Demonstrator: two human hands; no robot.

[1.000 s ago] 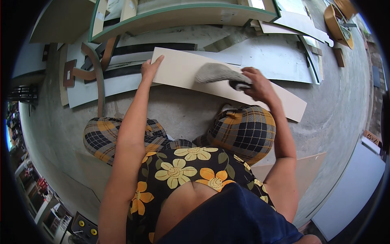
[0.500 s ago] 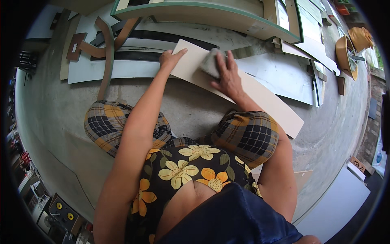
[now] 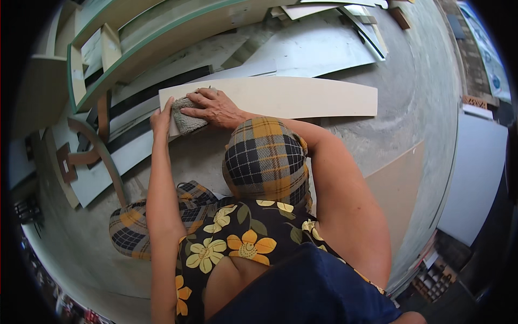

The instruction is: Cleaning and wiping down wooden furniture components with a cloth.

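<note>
A long cream-coloured board (image 3: 291,97) lies crosswise in front of me, its far edge slightly curved in this view. My left hand (image 3: 161,121) grips the board's left end, with the thumb along the end edge. Under my right hand (image 3: 220,110) is a grey, fluffy cloth (image 3: 186,116), pressed flat on the board near that same end. The fingers of this hand bend over the cloth, and part of it hangs past the board's near edge. Both hands are close together, with the cloth between them.
A cream frame with green edging (image 3: 129,54) stands beyond the board. White panels (image 3: 313,51) and dark strips (image 3: 178,78) lie on the concrete floor behind it. Curved brown wooden pieces (image 3: 102,156) are at the left. My plaid-covered knee (image 3: 264,162) is near the board's edge.
My right hand has slid the cloth from the board's middle area to its left end. The view has turned, and the board now appears nearly level instead of slanting down to the right.
</note>
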